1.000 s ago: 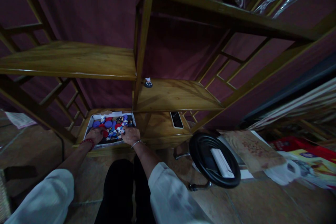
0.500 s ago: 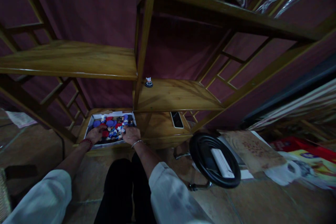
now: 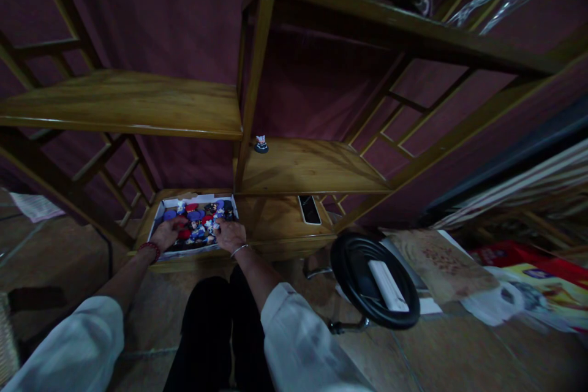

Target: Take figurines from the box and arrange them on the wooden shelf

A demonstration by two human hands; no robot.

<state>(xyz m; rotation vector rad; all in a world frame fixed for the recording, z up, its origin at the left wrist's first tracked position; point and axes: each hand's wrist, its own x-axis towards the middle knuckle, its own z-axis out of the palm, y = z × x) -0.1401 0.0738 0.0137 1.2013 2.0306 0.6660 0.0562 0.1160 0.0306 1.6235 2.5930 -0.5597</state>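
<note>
A shallow white-rimmed box [image 3: 153, 228] stands on the lowest shelf at left, full of small figurines [image 3: 197, 229] with red, blue and purple round parts. My left hand [image 3: 166, 234], wearing a red bead bracelet, reaches in over the box's left side, fingers bent among the figurines. At the right side of the box, my right hand [image 3: 231, 236], with a silvery bangle, has its fingers curled in over the rim. What either hand grips is too small and dark to make out. One figurine [image 3: 261, 144] on a dark base stands alone on the middle shelf.
A phone [image 3: 309, 209] lies on the lowest shelf, right of the box. A black round stool [image 3: 337, 294] bears a white narrow box [image 3: 388, 286]. Cardboard [image 3: 441, 263] and plastic bags [image 3: 493, 300] lie at right. A wooden post [image 3: 254, 73] divides the shelf unit.
My left hand's fingers have shifted slightly among the figurines. My right hand stays nearly where it was, and the view has moved a little.
</note>
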